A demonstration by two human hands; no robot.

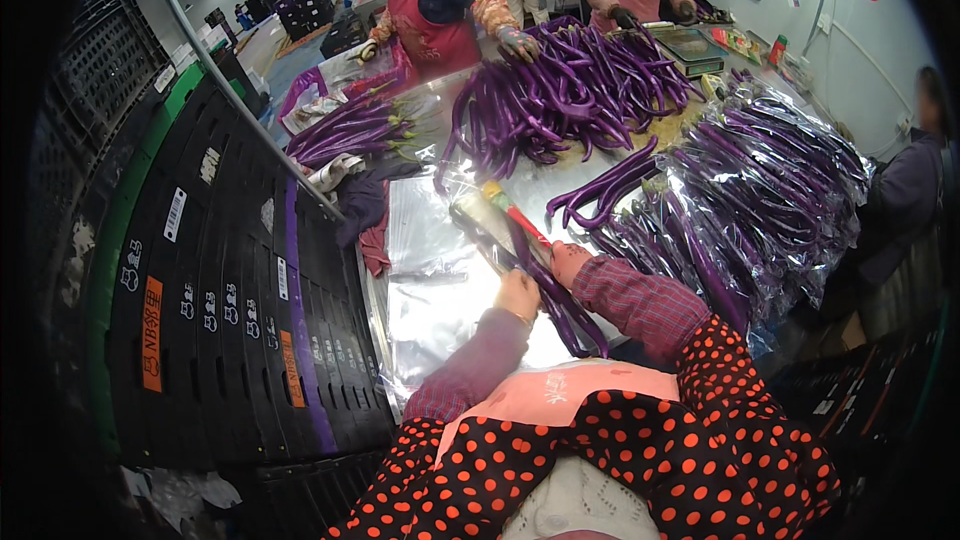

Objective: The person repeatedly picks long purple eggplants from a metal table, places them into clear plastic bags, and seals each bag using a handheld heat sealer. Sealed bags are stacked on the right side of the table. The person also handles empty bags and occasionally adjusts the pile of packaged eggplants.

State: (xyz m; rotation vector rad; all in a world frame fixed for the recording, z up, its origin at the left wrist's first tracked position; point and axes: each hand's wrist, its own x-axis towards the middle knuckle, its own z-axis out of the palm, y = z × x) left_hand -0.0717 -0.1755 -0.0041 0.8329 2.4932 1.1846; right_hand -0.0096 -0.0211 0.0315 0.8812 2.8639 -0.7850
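Note:
Several long purple eggplants (559, 300) lie slantwise in front of me. My left hand (517, 294) is closed around their middle. Beside it my right hand (570, 262) grips the lower end of a tool with a red and yellow body (514, 211), which lies along the eggplants; its kind cannot be told. A clear plastic bag seems to cover their far ends, but glare blurs it. Under my left hand is a stack of clear plastic bags (427, 292). Loose eggplants (607, 184) lie beyond my right hand.
A large heap of eggplants (555, 97) lies across the metal table. Bagged eggplants (765, 187) are piled at right, a scale (686, 49) behind them. Black crates (225, 277) stand stacked at left, near a metal pole (225, 82). Two co-workers in aprons stand opposite; another person is at right.

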